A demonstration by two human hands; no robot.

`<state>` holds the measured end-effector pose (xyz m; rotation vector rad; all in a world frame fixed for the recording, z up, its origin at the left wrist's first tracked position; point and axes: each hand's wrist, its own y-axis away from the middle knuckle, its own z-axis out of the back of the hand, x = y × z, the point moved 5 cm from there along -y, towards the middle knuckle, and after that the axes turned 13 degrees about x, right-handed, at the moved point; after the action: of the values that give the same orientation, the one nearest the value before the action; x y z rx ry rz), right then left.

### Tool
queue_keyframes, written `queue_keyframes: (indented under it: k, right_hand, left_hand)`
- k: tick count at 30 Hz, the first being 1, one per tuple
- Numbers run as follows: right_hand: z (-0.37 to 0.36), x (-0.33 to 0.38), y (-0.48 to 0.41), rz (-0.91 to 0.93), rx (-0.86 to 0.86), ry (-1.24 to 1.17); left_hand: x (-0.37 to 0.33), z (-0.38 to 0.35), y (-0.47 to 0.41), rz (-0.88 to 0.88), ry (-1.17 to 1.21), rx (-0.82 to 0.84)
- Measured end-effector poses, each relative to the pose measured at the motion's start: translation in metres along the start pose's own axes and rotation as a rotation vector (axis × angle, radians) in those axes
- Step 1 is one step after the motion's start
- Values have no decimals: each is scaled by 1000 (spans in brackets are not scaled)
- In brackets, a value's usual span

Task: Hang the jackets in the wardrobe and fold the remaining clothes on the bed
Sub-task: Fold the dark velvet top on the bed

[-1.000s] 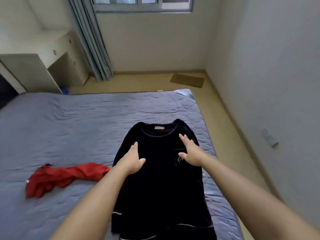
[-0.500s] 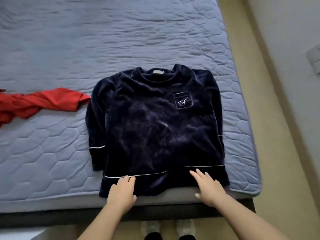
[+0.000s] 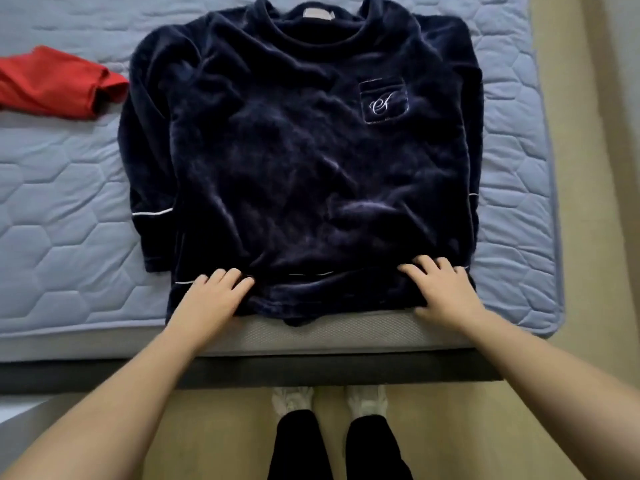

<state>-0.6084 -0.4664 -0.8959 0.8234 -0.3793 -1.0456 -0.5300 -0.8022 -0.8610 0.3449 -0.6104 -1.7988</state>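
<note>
A dark navy velvet sweater (image 3: 298, 161) lies face up and spread flat on the bed, collar at the far side, with a small embroidered chest pocket. Its hem reaches the bed's near edge. My left hand (image 3: 211, 296) holds the hem at its left part, fingers curled over the fabric. My right hand (image 3: 443, 289) holds the hem at its right part, fingers on top and thumb at the lower edge. The hem is bunched between my hands. A crumpled red garment (image 3: 52, 84) lies to the left of the sweater, cut off by the frame edge.
The bed has a blue-grey quilted cover (image 3: 69, 216) and a dark frame (image 3: 311, 372) along its near edge. Beige floor (image 3: 595, 202) runs along the right side. My feet in light shoes (image 3: 329, 403) stand close to the bed.
My view dropped from the room to straight down at the bed's near edge. Both hands slid from the sweater's chest down to its hem, where the fingers now curl into the fabric.
</note>
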Motion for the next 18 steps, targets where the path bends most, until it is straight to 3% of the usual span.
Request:
queue_keyframes:
  k: [5, 11, 15, 18]
  right_hand:
    - [21, -20, 21, -64, -242, 49]
    - [13, -32, 56, -86, -16, 75]
    - [7, -49, 103, -66, 69, 32]
    - [-14, -41, 113, -38, 334, 61]
  left_hand:
    - [21, 10, 11, 164, 8, -43]
    - [25, 19, 32, 139, -39, 204]
    - [27, 23, 67, -37, -56, 470]
    - [10, 8, 83, -71, 12, 787]
